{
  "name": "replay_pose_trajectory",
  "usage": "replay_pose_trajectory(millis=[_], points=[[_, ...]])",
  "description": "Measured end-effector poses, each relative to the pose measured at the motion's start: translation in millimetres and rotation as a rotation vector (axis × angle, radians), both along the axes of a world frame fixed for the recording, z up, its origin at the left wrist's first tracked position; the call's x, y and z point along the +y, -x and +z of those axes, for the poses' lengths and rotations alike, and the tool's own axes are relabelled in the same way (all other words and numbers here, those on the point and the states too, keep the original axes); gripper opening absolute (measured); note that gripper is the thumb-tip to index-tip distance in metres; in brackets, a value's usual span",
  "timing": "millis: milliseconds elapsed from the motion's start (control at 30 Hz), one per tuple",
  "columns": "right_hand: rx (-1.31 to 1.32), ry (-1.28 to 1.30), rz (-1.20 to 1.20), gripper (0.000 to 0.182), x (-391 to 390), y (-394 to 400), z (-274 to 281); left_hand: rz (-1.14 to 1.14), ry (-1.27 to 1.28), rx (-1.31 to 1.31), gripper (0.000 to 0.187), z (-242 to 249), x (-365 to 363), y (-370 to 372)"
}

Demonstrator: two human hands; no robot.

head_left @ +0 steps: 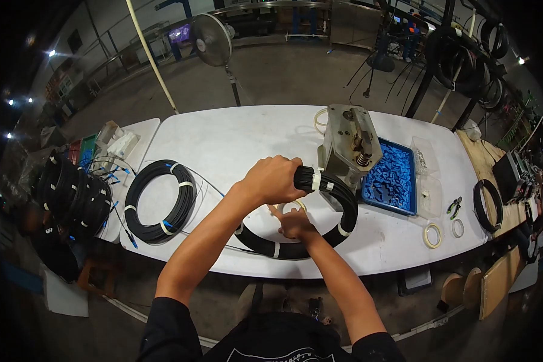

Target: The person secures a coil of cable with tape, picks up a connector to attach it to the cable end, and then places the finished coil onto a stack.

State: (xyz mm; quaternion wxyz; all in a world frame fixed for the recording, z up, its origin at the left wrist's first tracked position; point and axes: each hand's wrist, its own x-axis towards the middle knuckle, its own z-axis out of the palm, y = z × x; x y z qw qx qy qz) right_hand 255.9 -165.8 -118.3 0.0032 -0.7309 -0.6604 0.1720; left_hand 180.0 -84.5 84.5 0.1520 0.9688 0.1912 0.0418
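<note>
My left hand [273, 180] is closed over the upper left part of a black cable coil [347, 208], lifting that side off the white table. White tape bands wrap the coil in several places. Inside the ring, under my left hand, is my right hand [294, 224], its index finger stretched to the left and the other fingers curled. A cream tape roll [301, 206] shows at those curled fingers, partly hidden by them. Just beyond the coil stands a metal bench machine [351, 136] with a spring on its side.
Another banded cable coil [136, 199] lies at left, near a pile of black coils [72, 193]. At right are a blue tray [414, 181] of small blue parts, pliers [455, 207], two tape rolls [432, 236] and a smaller coil [487, 205]. A fan [212, 41] stands behind the table.
</note>
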Motion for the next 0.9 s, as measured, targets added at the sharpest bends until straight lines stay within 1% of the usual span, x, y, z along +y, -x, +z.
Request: replay_pose_trajectory(millis=[67, 133, 267, 333, 367, 400, 467, 533, 567, 600, 633, 667, 733, 767, 833, 867, 900], points=[[-0.008, 0.004, 0.043, 0.085, 2, -2, 0, -0.016, -0.004, -0.003, 0.043, -1, -3, -1], [0.075, 0.082, 0.016, 0.087, 4, -5, 5, -0.033, -0.019, -0.016, 0.042, 2, -5, -2], [0.130, 0.058, -0.012, 0.083, -2, -4, 10, -0.035, -0.033, -0.009, 0.041, 1, -7, -2], [-0.017, -0.202, -0.042, 0.076, -12, 7, 5, -0.012, -0.004, -0.020, 0.040, -1, -5, -1], [0.010, -0.353, -0.035, 0.068, -20, 8, 3, -0.010, -0.001, -0.021, 0.040, -1, -4, 0], [0.010, -0.350, -0.035, 0.068, -30, 11, 9, -0.007, -0.001, -0.017, 0.040, -2, -4, 2], [0.265, -0.620, -0.099, 0.046, -45, 13, 34, 0.003, -0.008, -0.024, 0.039, -1, -1, 3], [0.400, -0.744, -0.222, 0.028, -68, 14, 90, -0.010, -0.051, -0.039, 0.038, -3, -1, 6], [0.501, -0.995, -0.289, 0.017, -75, 16, 116, -0.009, -0.050, -0.044, 0.038, -3, -1, 5], [0.245, -1.212, -0.221, 0.027, -77, 5, 136, -0.003, -0.051, -0.046, 0.039, -3, -1, 5], [0.004, -1.239, -0.199, 0.042, -80, -4, 167, 0.002, -0.055, -0.049, 0.040, -3, -2, 4], [0.001, -1.241, -0.200, 0.042, -77, -10, 179, -0.001, -0.057, -0.051, 0.040, -4, -3, 4], [-0.291, -1.127, -0.235, 0.056, -73, -18, 193, -0.035, -0.091, -0.076, 0.044, -4, -7, 2], [-0.296, -1.130, -0.234, 0.056, -72, -21, 190, -0.037, -0.093, -0.081, 0.044, -2, -9, 2], [0.142, -0.699, -0.410, 0.056, -61, -31, 172, -0.012, -0.090, -0.052, 0.052, 4, -15, 3], [0.137, -0.702, -0.394, 0.056, -58, -35, 166, 0.000, -0.093, -0.061, 0.052, 4, -15, 4], [0.071, -0.781, -0.391, 0.054, -57, -36, 158, -0.050, -0.103, -0.201, 0.057, 0, -16, 7]])
